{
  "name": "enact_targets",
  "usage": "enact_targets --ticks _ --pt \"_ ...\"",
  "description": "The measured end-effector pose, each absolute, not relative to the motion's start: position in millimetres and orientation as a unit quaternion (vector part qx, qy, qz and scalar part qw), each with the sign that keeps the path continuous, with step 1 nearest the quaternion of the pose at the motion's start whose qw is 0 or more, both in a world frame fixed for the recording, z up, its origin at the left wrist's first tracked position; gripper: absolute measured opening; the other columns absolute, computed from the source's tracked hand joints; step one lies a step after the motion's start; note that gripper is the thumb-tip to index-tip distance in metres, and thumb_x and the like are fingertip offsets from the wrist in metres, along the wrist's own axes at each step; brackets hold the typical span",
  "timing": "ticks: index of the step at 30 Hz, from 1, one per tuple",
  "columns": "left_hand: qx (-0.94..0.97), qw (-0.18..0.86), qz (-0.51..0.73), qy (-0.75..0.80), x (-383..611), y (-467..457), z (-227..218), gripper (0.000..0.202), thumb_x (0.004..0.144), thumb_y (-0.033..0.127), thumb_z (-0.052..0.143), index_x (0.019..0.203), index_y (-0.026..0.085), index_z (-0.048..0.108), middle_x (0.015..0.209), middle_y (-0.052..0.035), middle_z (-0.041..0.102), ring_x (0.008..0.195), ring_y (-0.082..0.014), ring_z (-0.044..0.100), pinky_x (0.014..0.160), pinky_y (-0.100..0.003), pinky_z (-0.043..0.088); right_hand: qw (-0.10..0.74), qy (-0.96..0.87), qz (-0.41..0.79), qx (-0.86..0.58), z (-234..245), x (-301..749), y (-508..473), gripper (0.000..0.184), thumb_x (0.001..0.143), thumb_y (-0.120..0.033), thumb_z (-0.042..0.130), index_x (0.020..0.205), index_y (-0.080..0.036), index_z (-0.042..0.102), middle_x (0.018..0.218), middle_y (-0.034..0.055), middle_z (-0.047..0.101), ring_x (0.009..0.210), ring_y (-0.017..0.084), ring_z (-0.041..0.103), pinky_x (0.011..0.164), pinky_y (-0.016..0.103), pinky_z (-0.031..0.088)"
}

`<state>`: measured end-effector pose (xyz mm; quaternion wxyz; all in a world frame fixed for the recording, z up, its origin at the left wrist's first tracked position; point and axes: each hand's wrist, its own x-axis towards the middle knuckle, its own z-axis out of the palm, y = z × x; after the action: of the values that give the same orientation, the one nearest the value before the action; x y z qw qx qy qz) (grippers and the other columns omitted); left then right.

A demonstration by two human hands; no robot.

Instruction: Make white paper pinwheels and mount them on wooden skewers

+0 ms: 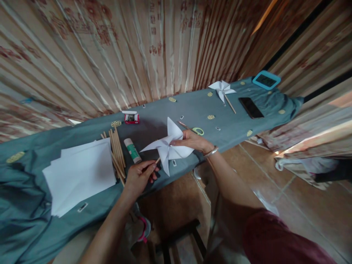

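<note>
A white paper pinwheel [167, 141] is held up over the front edge of the cloth-covered table. My left hand [141, 174] is closed around its wooden stick, of which a short piece shows below the blades. My right hand [194, 141] pinches the pinwheel near its centre, thumb on the front by a small shiny pin. The fingers behind the paper are hidden. A glue stick [132, 150] lies just beyond my left hand. Scissors with light green handles [198, 131] lie behind my right hand, their blades partly covered.
White paper sheets [82, 176] and several wooden sticks [117, 150] lie at the left. A small red box [131, 117] stands open at the back. Farther right are another pinwheel [222, 89], a dark phone [250, 107] and a blue digital clock [266, 80]. Curtains [123, 55] hang behind the table.
</note>
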<state>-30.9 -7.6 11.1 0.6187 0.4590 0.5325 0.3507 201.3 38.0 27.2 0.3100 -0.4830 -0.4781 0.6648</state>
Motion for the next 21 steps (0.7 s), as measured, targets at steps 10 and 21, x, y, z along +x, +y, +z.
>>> enact_targets --ticks 10,21 --pt "0.439 0.628 0.365 0.529 -33 -7 14 0.038 0.053 0.042 0.08 0.075 0.013 0.072 0.06 -0.0031 0.068 0.042 -0.0118 0.054 0.037 -0.023 0.04 0.446 -0.481 0.581 -0.482 26 206 48 0.042 0.061 -0.057 0.077 0.068 -0.017 0.069 0.06 -0.0033 0.063 0.056 0.008 0.055 0.056 0.021 0.045" --pt "0.32 0.66 0.451 0.508 -26 4 27 0.044 0.044 0.038 0.086 0.075 0.011 0.071 0.061 -0.0044 0.069 0.044 -0.0104 0.056 0.041 -0.021 0.039 0.622 -0.357 0.483 -0.503 23 207 53 0.049 0.061 -0.064 0.075 0.078 -0.019 0.073 0.076 0.0044 0.073 0.071 0.013 0.066 0.066 0.023 0.052"
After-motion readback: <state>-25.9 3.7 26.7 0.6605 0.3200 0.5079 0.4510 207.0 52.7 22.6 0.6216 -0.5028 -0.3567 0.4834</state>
